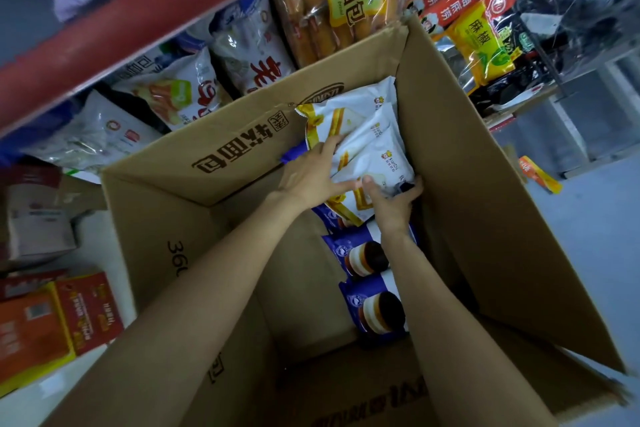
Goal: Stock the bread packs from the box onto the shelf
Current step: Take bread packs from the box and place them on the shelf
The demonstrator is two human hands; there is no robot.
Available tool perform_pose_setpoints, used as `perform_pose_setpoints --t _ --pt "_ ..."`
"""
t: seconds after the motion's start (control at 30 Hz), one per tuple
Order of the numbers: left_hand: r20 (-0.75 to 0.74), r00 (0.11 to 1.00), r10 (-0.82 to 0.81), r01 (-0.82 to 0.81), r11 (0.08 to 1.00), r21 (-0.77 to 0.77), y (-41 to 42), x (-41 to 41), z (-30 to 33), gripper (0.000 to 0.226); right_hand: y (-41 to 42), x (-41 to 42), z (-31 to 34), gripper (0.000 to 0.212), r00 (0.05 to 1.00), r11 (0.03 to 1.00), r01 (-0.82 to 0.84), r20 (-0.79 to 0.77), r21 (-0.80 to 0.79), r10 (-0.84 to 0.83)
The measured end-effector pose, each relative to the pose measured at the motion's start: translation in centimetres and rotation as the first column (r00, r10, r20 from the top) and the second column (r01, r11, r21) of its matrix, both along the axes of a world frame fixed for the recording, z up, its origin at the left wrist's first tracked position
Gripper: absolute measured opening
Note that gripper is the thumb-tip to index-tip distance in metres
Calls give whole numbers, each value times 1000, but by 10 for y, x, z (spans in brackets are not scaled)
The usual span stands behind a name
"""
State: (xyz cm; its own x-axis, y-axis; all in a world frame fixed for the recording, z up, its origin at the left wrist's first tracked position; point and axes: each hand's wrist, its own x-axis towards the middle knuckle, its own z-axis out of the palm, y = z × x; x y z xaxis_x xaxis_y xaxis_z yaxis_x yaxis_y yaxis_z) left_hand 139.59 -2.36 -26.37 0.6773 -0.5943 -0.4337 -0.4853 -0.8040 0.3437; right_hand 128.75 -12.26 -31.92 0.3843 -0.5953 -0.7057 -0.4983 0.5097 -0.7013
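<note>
Both arms were down in the cardboard box [467, 156], gathering a small stack of white bread packs [367, 135] against its far corner. The left hand [311, 177] lay nearly flat on the stack's side, fingers spread; the right hand [394, 198] had its fingers curled around the lower end. The film looked glossy and slick, the bread inside light and easily squashed, so I judged cradling the stack from both ends safer than pinching. More purple packs [367, 260] lay beneath; the shelf [145, 21] stood just behind the box.
</note>
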Motion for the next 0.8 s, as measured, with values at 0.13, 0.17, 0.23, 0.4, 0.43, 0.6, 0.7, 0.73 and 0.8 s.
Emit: perform_pose_setpoints --t 0.13,0.17,0.23,0.4,0.43,0.6,0.7,0.73,0.8 --pt "41 999 13 -13 1000 -11 6 2 -5 81 -1 -3 0 102 998 999 -43 46 23 41" --pt "25 999 47 -46 998 -43 9 1 -5 79 0 -4 3 101 997 999 -43 70 6 42" --pt "-30 988 152 -155 981 -119 18 -1 0 71 2 -6 11 101 991 999 -25 130 -22 28" --pt "-206 865 458 -498 833 -240 64 -24 26 56 12 -17 45 104 961 992 -119 245 -51 128" --pt "-228 834 503 -550 797 -251 74 -32 34 53 15 -20 56 103 951 985 -167 257 -40 172" --pt "-197 743 640 -666 677 -313 122 -73 93 40 39 -36 128 62 878 944 -300 346 -138 330" --pt "-96 689 718 -685 602 -410 158 -87 144 38 61 -43 180 37 789 878 -395 389 -271 475" --pt "-79 660 747 -691 563 -455 169 -89 163 37 68 -42 196 34 758 861 -411 412 -299 505" --pt "-83 603 793 -695 472 -542 191 -89 201 33 83 -34 224 34 713 837 -425 441 -345 545"
